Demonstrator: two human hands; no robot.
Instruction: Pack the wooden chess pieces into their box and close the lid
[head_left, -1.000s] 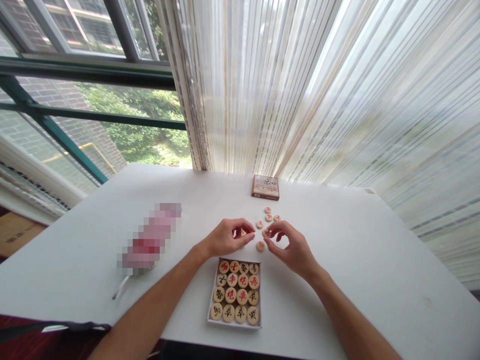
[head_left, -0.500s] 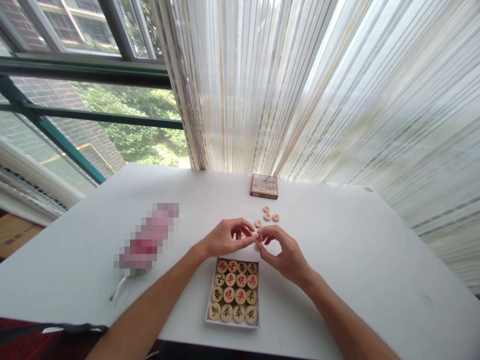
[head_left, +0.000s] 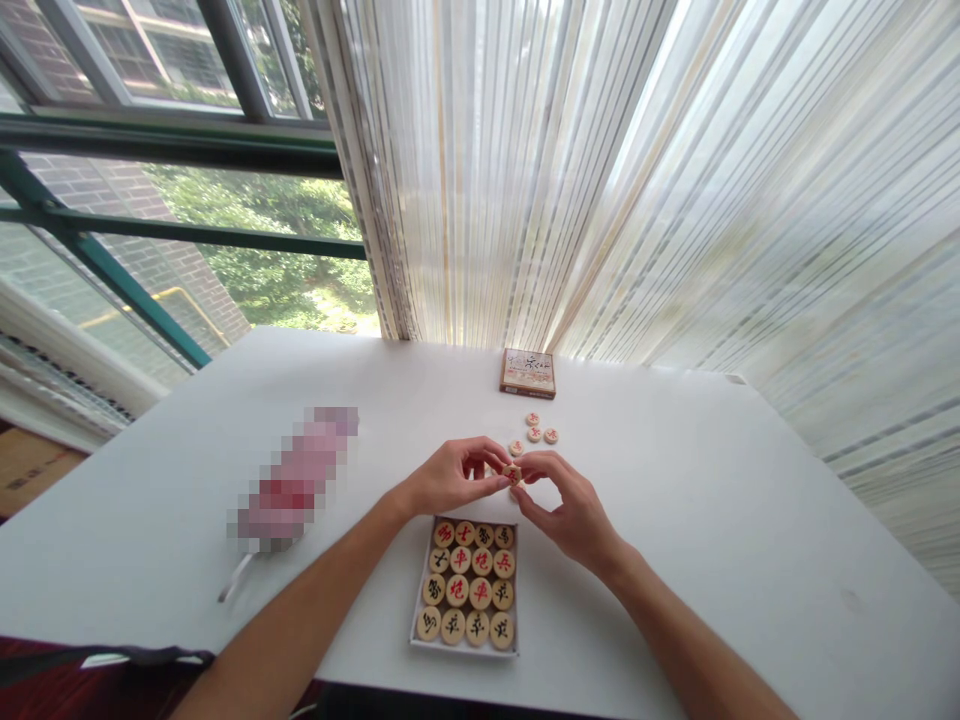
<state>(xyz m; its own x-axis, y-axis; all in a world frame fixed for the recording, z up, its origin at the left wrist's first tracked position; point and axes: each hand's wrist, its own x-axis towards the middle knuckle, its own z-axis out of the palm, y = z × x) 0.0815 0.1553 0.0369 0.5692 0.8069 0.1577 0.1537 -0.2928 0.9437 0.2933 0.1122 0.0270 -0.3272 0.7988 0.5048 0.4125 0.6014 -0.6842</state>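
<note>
A round wooden Chinese chess piece (head_left: 512, 475) with a red character is held up between my two hands above the table. My left hand (head_left: 457, 472) pinches it from the left with thumb and finger. The fingers of my right hand (head_left: 570, 505) close on its right side. Just below my hands lies a shallow white-edged box (head_left: 413, 640), filled with rows of chess pieces (head_left: 481, 594) marked in red or black. Other pieces lie partly hidden behind my fingers.
Several loose red-marked pieces (head_left: 534, 434) lie beyond my hands on the white table (head_left: 675, 480). Behind them rests a flat printed box lid (head_left: 528, 373). A blurred pink item (head_left: 300, 470) lies to the left. Curtains (head_left: 480, 200) and a window line the far side.
The held piece has turned and shifted slightly left between my fingers. Both hands stay in nearly the same place, and the box of pieces looks the same.
</note>
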